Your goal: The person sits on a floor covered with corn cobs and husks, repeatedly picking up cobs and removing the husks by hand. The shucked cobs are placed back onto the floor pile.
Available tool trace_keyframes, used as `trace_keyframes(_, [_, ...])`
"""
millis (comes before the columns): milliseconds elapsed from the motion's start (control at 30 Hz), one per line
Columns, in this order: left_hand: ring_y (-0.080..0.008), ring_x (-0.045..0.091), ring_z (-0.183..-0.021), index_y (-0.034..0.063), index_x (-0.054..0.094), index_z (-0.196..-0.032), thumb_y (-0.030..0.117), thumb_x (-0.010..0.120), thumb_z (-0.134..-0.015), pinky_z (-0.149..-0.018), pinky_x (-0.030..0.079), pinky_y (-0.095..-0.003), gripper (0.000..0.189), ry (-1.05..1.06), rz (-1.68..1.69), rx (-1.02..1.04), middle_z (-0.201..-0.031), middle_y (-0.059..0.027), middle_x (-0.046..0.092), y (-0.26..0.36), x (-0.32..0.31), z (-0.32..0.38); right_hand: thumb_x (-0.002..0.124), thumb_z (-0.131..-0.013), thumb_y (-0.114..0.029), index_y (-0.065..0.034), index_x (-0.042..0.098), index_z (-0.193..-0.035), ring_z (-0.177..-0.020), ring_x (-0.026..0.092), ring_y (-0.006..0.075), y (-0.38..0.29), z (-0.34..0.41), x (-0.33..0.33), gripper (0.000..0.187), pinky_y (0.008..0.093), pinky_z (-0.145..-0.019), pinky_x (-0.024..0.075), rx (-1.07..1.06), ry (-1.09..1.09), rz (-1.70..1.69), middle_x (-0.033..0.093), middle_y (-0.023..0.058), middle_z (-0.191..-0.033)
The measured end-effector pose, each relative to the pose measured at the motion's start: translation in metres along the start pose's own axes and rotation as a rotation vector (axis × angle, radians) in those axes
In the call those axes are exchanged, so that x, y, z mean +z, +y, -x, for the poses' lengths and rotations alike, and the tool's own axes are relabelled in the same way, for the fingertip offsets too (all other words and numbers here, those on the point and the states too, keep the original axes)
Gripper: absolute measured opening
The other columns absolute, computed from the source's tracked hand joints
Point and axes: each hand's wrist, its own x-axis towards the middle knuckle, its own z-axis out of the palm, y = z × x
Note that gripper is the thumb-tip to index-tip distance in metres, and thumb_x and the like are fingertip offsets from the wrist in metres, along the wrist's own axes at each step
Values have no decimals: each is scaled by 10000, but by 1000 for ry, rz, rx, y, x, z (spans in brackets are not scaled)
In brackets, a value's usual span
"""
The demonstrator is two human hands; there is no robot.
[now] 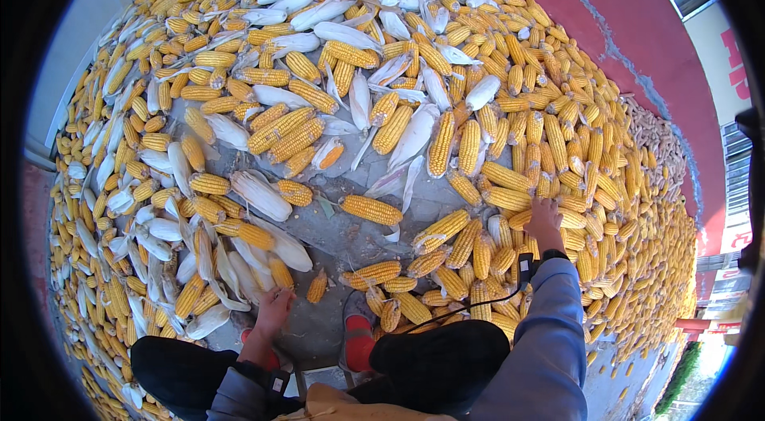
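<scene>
My left hand (276,308), fingers curled, is low over the floor in front of my left knee. Just beyond it lie a short yellow corn ear (280,273) and pale dry husks (240,277); whether the fingers pinch anything is hidden. My right arm reaches forward, and my right hand (545,222) is over the heap of husked ears on the right, its fingers apart and no ear seen in its grasp. An ear (506,199) lies just left of its fingertips. A small broken ear (317,286) rests on the concrete between my hands.
Ears partly in husk (260,194) spread ahead and left. A husked ear (372,210) lies on the concrete floor (334,236). A black cable (460,308) runs from my right wrist across the ears. Bare cobs (654,134) line the red wall (645,32). My shoe (357,308) touches nearby ears.
</scene>
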Motion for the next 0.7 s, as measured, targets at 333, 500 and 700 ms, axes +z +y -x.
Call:
trace_keyframes(333, [-48, 372, -458, 86, 579, -713, 202, 494, -894, -418, 290, -208, 231, 61, 58, -40, -563, 46, 436, -1, 14, -11, 665, -742, -409, -74, 383, -1239, -1062, 552, 321, -141, -83, -16, 663, 454, -887, 410, 78, -6, -673, 576, 142, -1147])
trace_keyframes(500, [-51, 385, -484, 94, 577, -724, 210, 490, -893, -439, 305, -217, 222, 53, 15, -87, -571, 47, 432, 5, 15, -5, 650, -733, -374, -44, 381, -1168, -1046, 554, 335, -162, -83, -15, 609, 454, -852, 444, 145, 82, -599, 536, 166, -1135])
trace_keyframes(700, [-56, 377, -481, 93, 572, -733, 203, 497, -891, -430, 296, -217, 207, 86, 42, -103, -568, 49, 423, 6, 24, -9, 642, -706, -306, -36, 441, -1069, -927, 585, 293, -110, -56, -1, 495, 426, -733, 500, -153, 220, -284, 547, 119, -1025])
